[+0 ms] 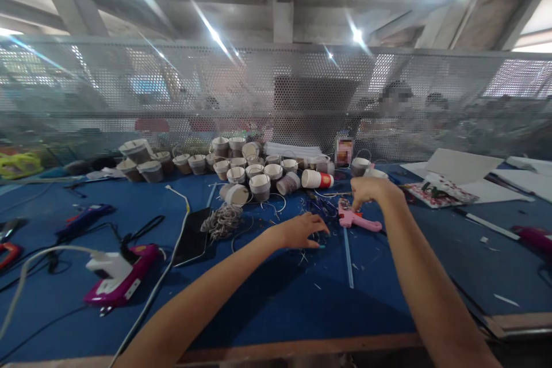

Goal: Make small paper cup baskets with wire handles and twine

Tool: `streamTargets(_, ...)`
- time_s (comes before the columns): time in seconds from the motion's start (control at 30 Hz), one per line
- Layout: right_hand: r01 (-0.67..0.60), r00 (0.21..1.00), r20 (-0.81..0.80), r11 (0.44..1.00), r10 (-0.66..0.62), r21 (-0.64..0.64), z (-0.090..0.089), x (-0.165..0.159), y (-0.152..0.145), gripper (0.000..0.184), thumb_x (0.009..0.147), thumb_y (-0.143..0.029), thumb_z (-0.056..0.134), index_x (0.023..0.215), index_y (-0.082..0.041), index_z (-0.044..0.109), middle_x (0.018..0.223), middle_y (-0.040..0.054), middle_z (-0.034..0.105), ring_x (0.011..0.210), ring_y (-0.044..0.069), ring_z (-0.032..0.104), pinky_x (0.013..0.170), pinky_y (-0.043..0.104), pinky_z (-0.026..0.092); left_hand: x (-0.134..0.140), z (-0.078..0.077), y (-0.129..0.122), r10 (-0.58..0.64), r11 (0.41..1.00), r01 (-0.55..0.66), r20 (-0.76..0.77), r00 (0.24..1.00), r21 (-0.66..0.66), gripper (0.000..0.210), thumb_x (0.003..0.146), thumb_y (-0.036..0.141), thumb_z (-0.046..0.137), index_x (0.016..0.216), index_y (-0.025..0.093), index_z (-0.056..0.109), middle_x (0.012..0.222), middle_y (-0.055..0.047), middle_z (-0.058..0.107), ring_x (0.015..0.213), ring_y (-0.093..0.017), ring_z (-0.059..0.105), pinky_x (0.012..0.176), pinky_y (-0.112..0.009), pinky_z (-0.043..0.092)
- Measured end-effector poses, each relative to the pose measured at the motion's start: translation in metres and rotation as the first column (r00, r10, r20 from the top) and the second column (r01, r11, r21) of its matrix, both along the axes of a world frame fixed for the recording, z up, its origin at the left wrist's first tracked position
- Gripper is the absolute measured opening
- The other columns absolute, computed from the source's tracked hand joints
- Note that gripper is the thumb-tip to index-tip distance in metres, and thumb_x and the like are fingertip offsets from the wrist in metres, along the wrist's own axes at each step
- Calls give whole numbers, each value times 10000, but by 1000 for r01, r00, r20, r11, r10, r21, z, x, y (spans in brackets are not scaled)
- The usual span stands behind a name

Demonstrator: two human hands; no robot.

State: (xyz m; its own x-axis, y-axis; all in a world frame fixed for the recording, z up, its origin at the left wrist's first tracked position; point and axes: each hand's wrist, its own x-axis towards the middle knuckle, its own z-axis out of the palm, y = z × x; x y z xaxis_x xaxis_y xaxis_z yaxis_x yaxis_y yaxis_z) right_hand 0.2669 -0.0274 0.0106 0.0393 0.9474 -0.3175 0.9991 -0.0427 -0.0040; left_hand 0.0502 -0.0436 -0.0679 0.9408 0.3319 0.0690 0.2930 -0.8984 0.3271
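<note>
My left hand [304, 231] hovers low over the blue table, its fingers and thumb apart with a gap between them. Small white scraps lie just below it. My right hand [373, 191] is bent down at the front end of a pink glue gun [360, 221], with its fingers drawn together; whatever is in them is hidden. A clear glue stick [348, 259] extends from the gun toward me. Dark-handled scissors [322, 207] lie between my hands. Right behind my right hand is a pale cup [378, 173], partly covered by it.
Many string-wrapped cups [260, 187] stand at the back, beside stacked paper cups [317, 179]. Left are a grey yarn bundle [223, 221], a black phone-like slab [192, 238] and a purple power strip [144, 267] with cables. White sheets [457, 169] lie right; a perforated screen [241, 92] stands behind.
</note>
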Motion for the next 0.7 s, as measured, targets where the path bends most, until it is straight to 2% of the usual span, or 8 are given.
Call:
streamTargets(0.07, 17, 999, 47, 1000, -17, 1, -22, 2, -6, 396, 465, -204, 740, 830, -126, 606, 871, 113, 625, 797, 255, 604, 602, 286, 441, -1, -1, 4, 5, 1000, -5, -10, 1000, -14, 308, 769, 210, 534, 1077, 200, 522, 1129, -72, 507, 1071, -193, 465, 951, -311, 343)
streamTargets(0.17, -4, 1000, 8, 998, 3, 65, -55, 9, -13, 390, 516, -230, 695, 876, -138, 578, 995, 116, 581, 876, 241, 571, 658, 269, 429, -6, -2, 14, 72, 997, -72, 11, 997, -5, 247, 726, 86, 511, 953, 154, 580, 1002, -68, 565, 951, -161, 527, 876, -258, 392)
streamTargets(0.27, -53, 997, -49, 990, 60, 131, -70, 22, -22, 306, 560, -210, 644, 846, -151, 553, 959, 93, 577, 839, 207, 561, 659, 244, 414, -11, -5, 24, 100, 995, -99, 40, 994, -18, 223, 696, 67, 508, 881, 156, 594, 911, -45, 580, 833, -133, 548, 783, -233, 426)
streamTargets(0.4, -43, 999, -24, 994, 46, 102, -70, 43, -31, 210, 586, -159, 596, 791, -142, 554, 882, 83, 590, 756, 193, 575, 589, 237, 399, -13, -11, 30, 132, 990, -128, 78, 988, -57, 181, 687, 119, 525, 855, 150, 586, 882, -41, 565, 751, -115, 539, 685, -213, 439)
streamTargets(0.53, 70, 996, 40, 995, -73, 78, -70, 61, -37, 187, 599, -121, 602, 785, -125, 583, 856, 106, 611, 825, 226, 593, 618, 246, 403, -16, -14, 35, 187, 982, -187, 79, 979, -14, 167, 661, 133, 538, 823, 153, 571, 873, -35, 565, 770, -124, 530, 693, -218, 433)
streamTargets(0.63, 170, 978, 96, 973, -186, 155, -66, 59, -40, 285, 625, -126, 609, 906, -90, 582, 985, 193, 582, 905, 294, 580, 660, 298, 412, -19, -14, 39, 310, 948, -315, 82, 947, 58, 151, 648, 115, 525, 791, 158, 552, 847, -35, 560, 792, -144, 522, 751, -250, 427)
streamTargets(0.7, 197, 964, 120, 943, -236, 269, -60, 44, -41, 302, 685, -157, 571, 979, -89, 566, 1057, 231, 545, 952, 332, 558, 690, 340, 413, -21, -14, 38, 378, 919, -386, 102, 920, 78, 181, 664, 131, 516, 843, 151, 530, 903, -59, 543, 846, -171, 513, 790, -284, 423)
